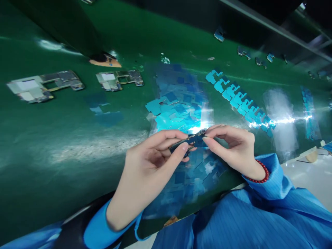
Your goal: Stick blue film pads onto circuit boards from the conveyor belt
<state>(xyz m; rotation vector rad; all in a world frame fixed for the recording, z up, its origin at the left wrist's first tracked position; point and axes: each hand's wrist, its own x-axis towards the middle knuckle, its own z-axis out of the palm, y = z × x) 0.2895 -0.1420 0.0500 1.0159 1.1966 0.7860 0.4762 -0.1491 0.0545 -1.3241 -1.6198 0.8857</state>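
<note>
A small dark circuit board [190, 140] is held in the air, tilted, between my two hands. My left hand [153, 162] grips its left end between thumb and fingers. At the board's right end my right hand [228, 145] pinches with thumb and forefinger; whether a thin film is also caught there I cannot tell. Just behind and beneath the hands lies a loose heap of blue film pieces [178, 110] on clear sheets. Part of the board is covered by my left thumb and fingers.
Two larger circuit boards, one at far left [28, 86] and another nearer the middle [109, 80], lie on the green table [64, 128]. A diagonal row of blue cut-outs [240, 102] is at right, beside a clear sheet [280, 117]. Several small boards [243, 52] sit farther back.
</note>
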